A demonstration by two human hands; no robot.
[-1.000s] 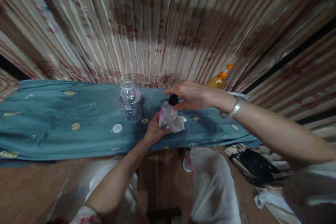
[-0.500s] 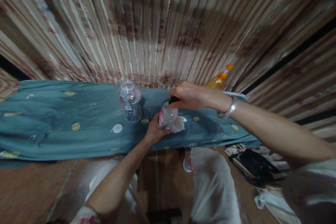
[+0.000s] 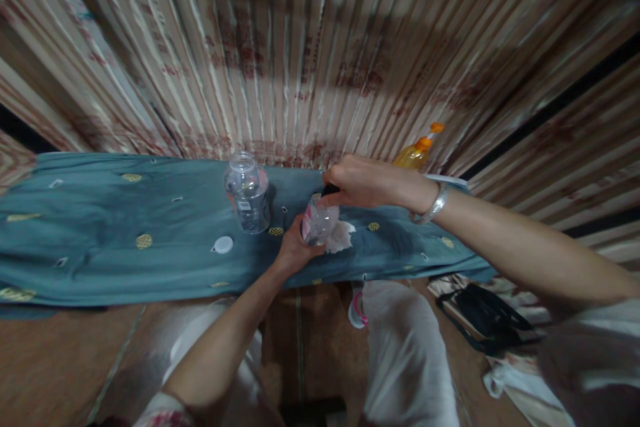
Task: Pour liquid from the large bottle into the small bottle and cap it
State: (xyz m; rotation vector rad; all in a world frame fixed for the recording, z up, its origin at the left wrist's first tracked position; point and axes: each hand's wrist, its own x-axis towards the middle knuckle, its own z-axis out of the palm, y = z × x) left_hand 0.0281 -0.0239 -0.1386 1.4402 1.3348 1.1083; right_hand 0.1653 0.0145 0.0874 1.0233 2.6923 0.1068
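Observation:
My left hand (image 3: 296,247) is wrapped round the lower part of a small clear bottle (image 3: 326,223) with a pink label, standing on the blue cloth. Over its mouth, my right hand (image 3: 354,180) grips a black cap (image 3: 329,191); the fingers hide most of it, and I cannot tell whether it sits on the bottle. Just right of the bottle's base lies a crumpled white tissue (image 3: 341,237). To the left stands a larger clear plastic jar (image 3: 247,197), its mouth uncovered. A round white lid (image 3: 223,245) lies flat in front of that jar.
A pump bottle of yellow liquid (image 3: 414,157) with an orange top stands behind my right forearm. The blue patterned cloth (image 3: 100,213) covers a narrow bench against a pleated curtain (image 3: 280,47). A black bag (image 3: 485,317) rests low at the right.
My right hand has turned slightly at the bottle's mouth, and the black cap shows a little less. The left hand and the bottle stay in place.

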